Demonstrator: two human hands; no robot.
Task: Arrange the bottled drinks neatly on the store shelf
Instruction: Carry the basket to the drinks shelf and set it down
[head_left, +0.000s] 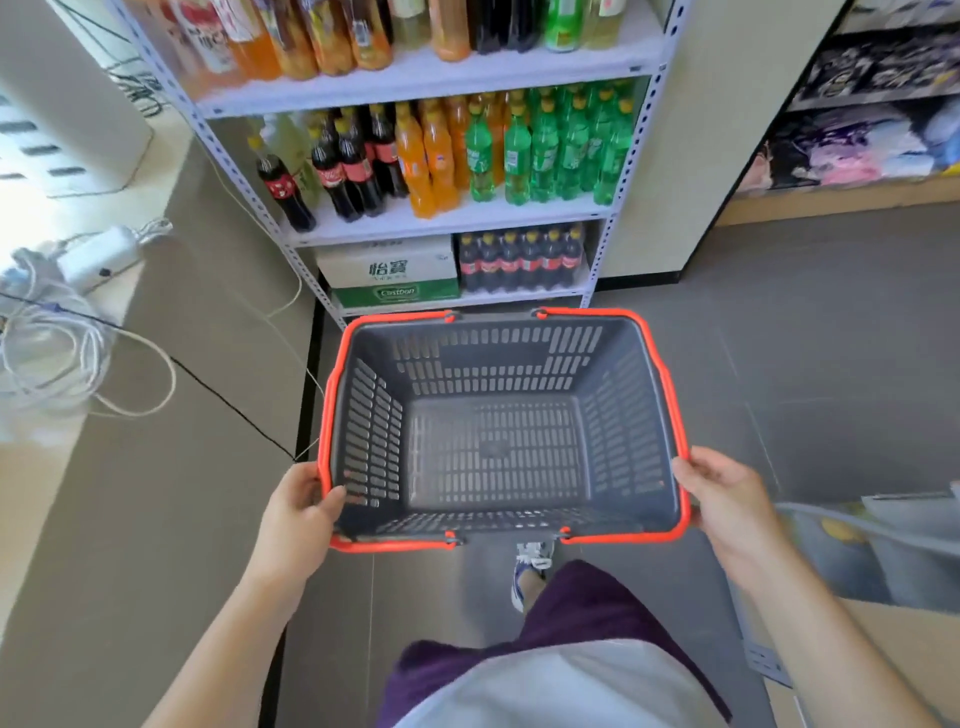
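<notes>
I hold a grey shopping basket (493, 384) with a red rim in front of me; nothing lies inside it. My left hand (298, 512) grips its near left corner, thumb over the rim. My right hand (727, 501) grips the near right corner. Beyond the basket stands a white metal shelf (447, 221). Its middle level carries cola bottles (353, 169) on the left, orange soda bottles (428, 156) in the centre and green soda bottles (550, 145) on the right. One cola bottle (283, 189) stands apart at the front left.
The bottom level holds cardboard boxes (389, 270) and a pack of cola bottles (522, 257). The top level carries larger bottles (332, 36). A beige counter with cables and a power adapter (98, 257) runs along the left. Another shelf unit (872, 104) stands at the right.
</notes>
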